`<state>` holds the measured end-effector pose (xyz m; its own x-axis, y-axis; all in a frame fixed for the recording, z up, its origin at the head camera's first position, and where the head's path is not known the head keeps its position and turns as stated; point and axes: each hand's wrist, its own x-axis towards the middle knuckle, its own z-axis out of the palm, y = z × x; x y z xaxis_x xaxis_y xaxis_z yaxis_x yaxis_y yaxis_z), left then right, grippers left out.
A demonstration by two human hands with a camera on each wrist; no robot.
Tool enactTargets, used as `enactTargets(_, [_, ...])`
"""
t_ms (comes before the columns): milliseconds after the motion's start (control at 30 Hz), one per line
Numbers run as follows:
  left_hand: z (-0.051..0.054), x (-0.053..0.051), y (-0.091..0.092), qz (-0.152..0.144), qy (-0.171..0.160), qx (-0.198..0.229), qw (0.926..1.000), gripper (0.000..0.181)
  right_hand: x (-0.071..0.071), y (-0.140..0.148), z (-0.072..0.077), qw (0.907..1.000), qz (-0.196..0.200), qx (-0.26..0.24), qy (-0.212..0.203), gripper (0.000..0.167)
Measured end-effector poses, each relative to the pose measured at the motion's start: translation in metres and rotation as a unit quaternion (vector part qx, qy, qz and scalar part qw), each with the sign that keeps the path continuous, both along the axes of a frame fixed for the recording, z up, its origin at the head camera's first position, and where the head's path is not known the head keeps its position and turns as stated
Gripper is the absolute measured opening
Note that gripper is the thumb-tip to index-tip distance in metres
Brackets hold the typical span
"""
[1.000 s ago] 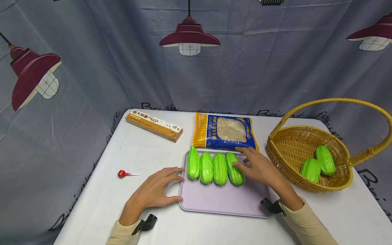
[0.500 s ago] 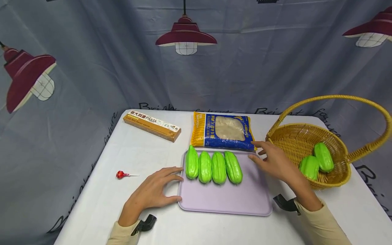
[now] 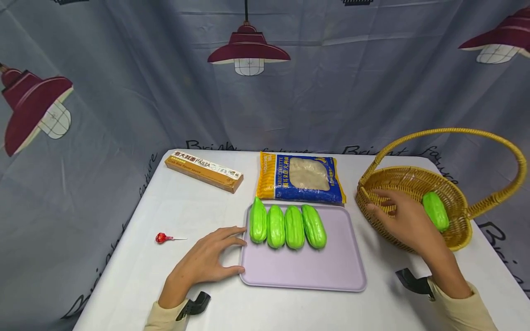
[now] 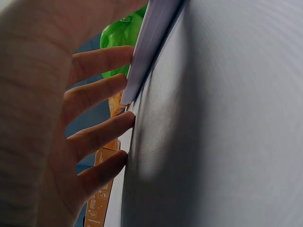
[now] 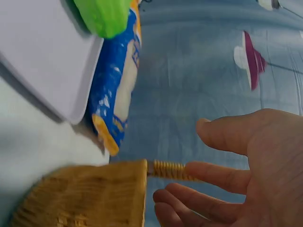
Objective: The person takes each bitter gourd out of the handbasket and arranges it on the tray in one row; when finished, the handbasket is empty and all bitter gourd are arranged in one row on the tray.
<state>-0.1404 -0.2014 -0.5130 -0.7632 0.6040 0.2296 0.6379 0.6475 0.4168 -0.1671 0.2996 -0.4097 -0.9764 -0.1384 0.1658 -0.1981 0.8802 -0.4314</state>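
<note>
Several bright green, ridged gourds (image 3: 294, 227) lie side by side on a pale purple tray (image 3: 302, 276). My left hand (image 3: 207, 257) touches the tray's left edge with spread, relaxed fingers. In the left wrist view, two fingertips (image 4: 124, 53) meet the tray's rim. My right hand (image 3: 410, 220) is over the woven basket (image 3: 414, 172) at the right, fingers loosely bent and nothing between them. Another green gourd (image 3: 435, 211) shows in the basket beside that hand; the hand hides part of the basket's inside. The right wrist view shows the thumb and fingers apart above the basket's rim.
A blue and yellow pasta bag (image 3: 304, 178) lies behind the tray. A brown and white pasta box (image 3: 204, 170) is at the back left, and a red lollipop (image 3: 162, 237) lies left of my left hand. The basket's tall handle (image 3: 451, 131) arches over it.
My right hand has moved right, from beside the rightmost gourd on the tray to over the basket, now covering one of the gourds there. The left hand stays at the tray's edge.
</note>
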Motion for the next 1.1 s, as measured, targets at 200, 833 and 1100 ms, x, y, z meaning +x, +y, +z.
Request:
enactTargets(200, [0.0,0.001,0.0,-0.002,-0.001,0.004,1.0,0.054,0.006,0.019,0.0,0.9997,-0.024,0.004,-0.002,0.059])
enactTargets(833, [0.001,0.002,0.0,-0.001,-0.003,0.005,1.0,0.053,0.017,0.072,-0.01,0.9944,-0.097,0.029,-0.031,0.072])
enactTargets(1100, [0.002,0.002,0.0,0.0,-0.011,0.009,0.9999,0.054,0.016,0.087,-0.018,0.9879,-0.126,0.06,-0.067,0.076])
